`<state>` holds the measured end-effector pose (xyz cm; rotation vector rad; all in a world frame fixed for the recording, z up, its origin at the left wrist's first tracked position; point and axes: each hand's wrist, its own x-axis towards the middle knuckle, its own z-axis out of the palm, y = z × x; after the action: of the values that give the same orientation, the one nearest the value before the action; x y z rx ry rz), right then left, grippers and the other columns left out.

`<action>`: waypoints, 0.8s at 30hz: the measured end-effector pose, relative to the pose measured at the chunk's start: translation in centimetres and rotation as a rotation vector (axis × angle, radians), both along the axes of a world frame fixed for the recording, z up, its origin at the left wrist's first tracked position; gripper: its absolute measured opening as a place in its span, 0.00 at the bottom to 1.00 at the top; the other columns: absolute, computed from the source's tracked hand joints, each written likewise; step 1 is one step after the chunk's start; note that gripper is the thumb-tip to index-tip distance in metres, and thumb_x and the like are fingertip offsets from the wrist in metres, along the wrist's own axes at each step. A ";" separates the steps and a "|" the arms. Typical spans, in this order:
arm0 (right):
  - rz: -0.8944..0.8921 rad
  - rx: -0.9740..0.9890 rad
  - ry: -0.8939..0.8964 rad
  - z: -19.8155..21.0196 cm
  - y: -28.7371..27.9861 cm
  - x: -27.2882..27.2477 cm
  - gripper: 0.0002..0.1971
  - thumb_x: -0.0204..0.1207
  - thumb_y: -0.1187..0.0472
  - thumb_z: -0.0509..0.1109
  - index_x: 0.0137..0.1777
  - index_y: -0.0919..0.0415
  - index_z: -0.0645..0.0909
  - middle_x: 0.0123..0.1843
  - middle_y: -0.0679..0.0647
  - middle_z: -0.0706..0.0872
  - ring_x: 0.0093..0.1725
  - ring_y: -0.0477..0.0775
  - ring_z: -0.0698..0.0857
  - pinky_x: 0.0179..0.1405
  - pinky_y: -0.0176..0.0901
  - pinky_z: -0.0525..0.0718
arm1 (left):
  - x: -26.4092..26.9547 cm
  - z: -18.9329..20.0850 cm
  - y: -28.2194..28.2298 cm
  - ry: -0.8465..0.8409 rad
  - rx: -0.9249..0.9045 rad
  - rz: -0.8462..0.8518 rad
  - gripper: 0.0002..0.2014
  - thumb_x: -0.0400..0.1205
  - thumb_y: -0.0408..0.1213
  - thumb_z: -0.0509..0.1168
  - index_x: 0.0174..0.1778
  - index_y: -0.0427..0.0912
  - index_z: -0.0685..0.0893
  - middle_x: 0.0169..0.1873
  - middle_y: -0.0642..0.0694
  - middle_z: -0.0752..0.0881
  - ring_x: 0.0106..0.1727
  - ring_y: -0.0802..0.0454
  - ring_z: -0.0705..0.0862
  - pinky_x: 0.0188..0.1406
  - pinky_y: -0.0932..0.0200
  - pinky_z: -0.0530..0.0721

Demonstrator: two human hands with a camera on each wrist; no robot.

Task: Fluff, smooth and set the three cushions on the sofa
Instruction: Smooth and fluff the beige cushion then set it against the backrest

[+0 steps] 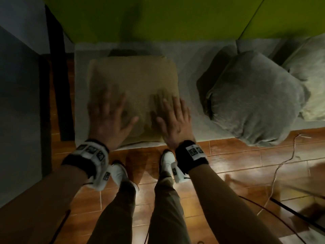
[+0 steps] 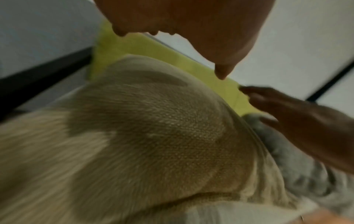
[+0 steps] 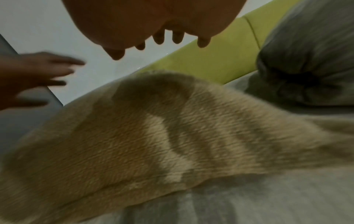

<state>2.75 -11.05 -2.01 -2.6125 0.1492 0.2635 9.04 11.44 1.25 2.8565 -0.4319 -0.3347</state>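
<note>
A dim room with a glossy brown tiled floor [image 1: 228, 155] holds a sofa whose grey seat [image 1: 190, 71] meets a lime-green backrest [image 1: 140, 18]. The tan cushion [image 1: 137, 80] lies flat on that seat, near its front edge and towards its left end. The left hand [image 1: 109, 118] is over the cushion's near left part, fingers straight and spread; the head view is blurred, and both wrist views show a gap under the palms, so contact cannot be told. The right hand [image 1: 174, 118] is over the near right corner, fingers straight and slightly apart. Right of the tan cushion, apart from it, a grey cushion [image 1: 255, 99] sits tilted, overhanging the seat's front edge. Beyond that, a paler cushion [image 1: 309, 71] reaches the frame's edge. A thin white cable [image 1: 281, 166] trails over the floor below the grey cushion.
</note>
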 end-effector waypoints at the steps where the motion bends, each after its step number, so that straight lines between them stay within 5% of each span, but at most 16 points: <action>1: -0.002 0.012 0.014 -0.9 0.8 0.6 0.33 0.86 0.31 0.43 0.89 0.36 0.40 0.90 0.45 0.35 0.89 0.56 0.33 0.87 0.64 0.36 | 1.1 -0.9 -1.4 -0.002 0.083 -0.082 0.43 0.78 0.74 0.49 0.87 0.62 0.46 0.88 0.41 0.41 0.87 0.33 0.43 0.80 0.29 0.43; 5: -0.062 -0.015 0.124 -7.3 2.3 1.7 0.36 0.83 0.27 0.43 0.88 0.33 0.36 0.91 0.43 0.34 0.89 0.59 0.33 0.84 0.76 0.38 | 3.3 -6.4 -3.2 0.120 0.273 -0.141 0.47 0.72 0.82 0.42 0.85 0.68 0.38 0.88 0.45 0.36 0.86 0.29 0.39 0.74 0.13 0.47; 12: -0.038 -0.041 0.116 -15.6 0.5 0.1 0.35 0.82 0.27 0.43 0.83 0.29 0.29 0.83 0.36 0.22 0.85 0.55 0.23 0.82 0.78 0.32 | 2.9 -13.5 -4.3 0.241 0.305 -0.156 0.44 0.73 0.82 0.37 0.78 0.69 0.22 0.81 0.47 0.19 0.84 0.31 0.28 0.73 0.15 0.35; 15: -0.069 -0.020 0.108 -17.8 -0.8 -1.2 0.36 0.81 0.27 0.42 0.84 0.30 0.29 0.84 0.38 0.22 0.86 0.56 0.25 0.84 0.71 0.31 | 3.8 -14.3 -4.9 0.302 0.352 -0.143 0.44 0.71 0.82 0.35 0.72 0.69 0.15 0.77 0.46 0.14 0.81 0.33 0.21 0.72 0.18 0.30; 20: 0.045 -0.088 0.176 -17.8 -3.4 -4.0 0.37 0.81 0.27 0.31 0.83 0.40 0.24 0.87 0.57 0.29 0.87 0.62 0.31 0.86 0.63 0.33 | 4.3 -13.5 -5.8 0.399 0.441 -0.149 0.46 0.69 0.83 0.34 0.65 0.68 0.09 0.67 0.47 0.06 0.66 0.39 0.07 0.71 0.20 0.26; 24: 0.028 -0.152 0.297 -17.5 -5.9 -7.4 0.41 0.85 0.30 0.41 0.86 0.52 0.26 0.90 0.57 0.34 0.90 0.59 0.37 0.88 0.65 0.39 | 4.4 -12.5 -5.9 0.430 0.441 -0.147 0.47 0.69 0.82 0.35 0.64 0.65 0.07 0.70 0.45 0.08 0.70 0.37 0.09 0.72 0.20 0.28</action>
<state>-4.64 -16.99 -19.47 -2.7119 0.2431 0.6745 13.46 5.55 -11.21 3.0341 -0.5336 -1.1754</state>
